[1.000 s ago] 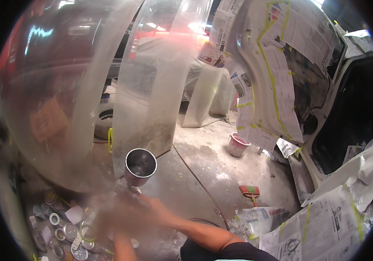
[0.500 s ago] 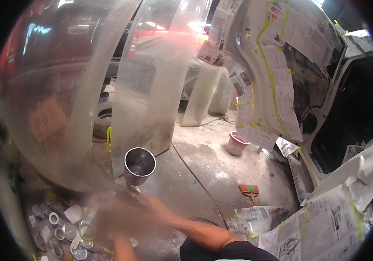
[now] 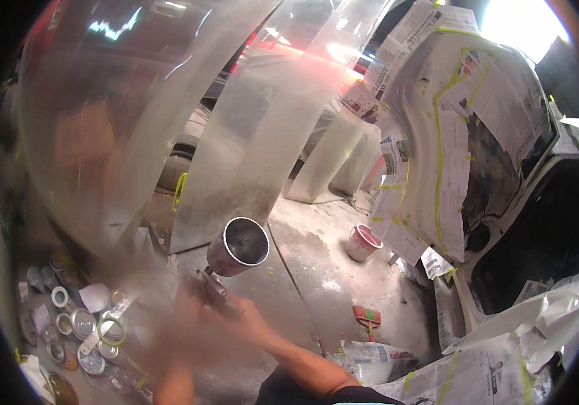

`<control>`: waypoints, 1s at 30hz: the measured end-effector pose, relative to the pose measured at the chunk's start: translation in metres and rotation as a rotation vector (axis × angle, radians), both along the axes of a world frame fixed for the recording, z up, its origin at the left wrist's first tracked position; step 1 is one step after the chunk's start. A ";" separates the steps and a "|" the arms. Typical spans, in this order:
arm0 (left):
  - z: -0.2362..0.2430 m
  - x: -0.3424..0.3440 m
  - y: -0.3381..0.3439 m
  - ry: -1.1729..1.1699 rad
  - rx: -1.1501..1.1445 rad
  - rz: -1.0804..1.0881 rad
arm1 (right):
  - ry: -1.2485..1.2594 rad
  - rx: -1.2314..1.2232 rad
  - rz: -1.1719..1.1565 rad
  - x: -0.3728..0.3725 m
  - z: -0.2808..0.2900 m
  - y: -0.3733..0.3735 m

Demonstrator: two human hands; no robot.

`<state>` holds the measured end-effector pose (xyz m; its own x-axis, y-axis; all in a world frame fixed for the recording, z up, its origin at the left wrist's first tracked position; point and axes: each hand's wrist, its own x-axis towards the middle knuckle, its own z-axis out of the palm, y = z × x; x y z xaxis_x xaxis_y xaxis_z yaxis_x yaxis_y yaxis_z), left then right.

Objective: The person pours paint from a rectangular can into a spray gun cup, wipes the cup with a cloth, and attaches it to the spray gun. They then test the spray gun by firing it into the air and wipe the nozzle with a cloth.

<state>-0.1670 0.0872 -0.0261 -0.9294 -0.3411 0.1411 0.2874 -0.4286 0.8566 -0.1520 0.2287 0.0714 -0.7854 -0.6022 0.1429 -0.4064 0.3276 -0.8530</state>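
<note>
A spray gun [image 3: 223, 291] with an open, dark-lined paint cup [image 3: 241, 248] on top stands in front of me. The cup leans to the right, and its pale rim rings a dark inside. My right hand [image 3: 252, 327] is closed round the gun's body. Close by on the gun's left side is my left hand [image 3: 187, 304]. A brownish smear in the picture covers most of that hand, so its fingers and any contact with the gun cannot be made out.
Paint cans [image 3: 81, 324] and tape rolls crowd the floor at lower left. Clear plastic sheeting [image 3: 249, 135] hangs ahead. On the right, a vehicle panel [image 3: 417, 148] is masked with newspaper and yellow-green tape. A reddish bucket [image 3: 363, 244] and a brush head [image 3: 367, 315] are on the concrete.
The view has shifted and tilted. The spray gun and cup sit further right in the picture, with the cup leaning more to the right. My right hand keeps its hold.
</note>
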 end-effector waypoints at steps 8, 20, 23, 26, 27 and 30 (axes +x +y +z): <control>-0.031 -0.009 -0.006 -0.090 0.007 0.085 | 0.008 -0.003 0.013 -0.004 -0.011 -0.012; -0.024 -0.011 -0.007 -0.004 0.073 0.047 | -0.027 -0.002 0.010 -0.007 -0.013 -0.014; -0.013 -0.002 -0.013 0.021 0.058 0.011 | -0.080 -0.010 0.057 -0.008 -0.013 -0.014; -0.036 -0.015 -0.012 -0.006 -0.039 0.087 | -0.039 -0.023 0.087 -0.015 -0.027 -0.008; -0.013 -0.007 -0.008 0.012 0.035 0.014 | -0.005 -0.005 0.064 -0.017 -0.026 -0.003; 0.000 0.002 -0.009 0.015 0.095 -0.046 | 0.025 0.050 0.057 -0.010 -0.014 -0.003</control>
<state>-0.1645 0.0786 -0.0256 -0.9424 -0.3107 0.1243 0.2782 -0.5208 0.8071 -0.1618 0.2260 0.0570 -0.7463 -0.6526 0.1305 -0.4465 0.3456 -0.8253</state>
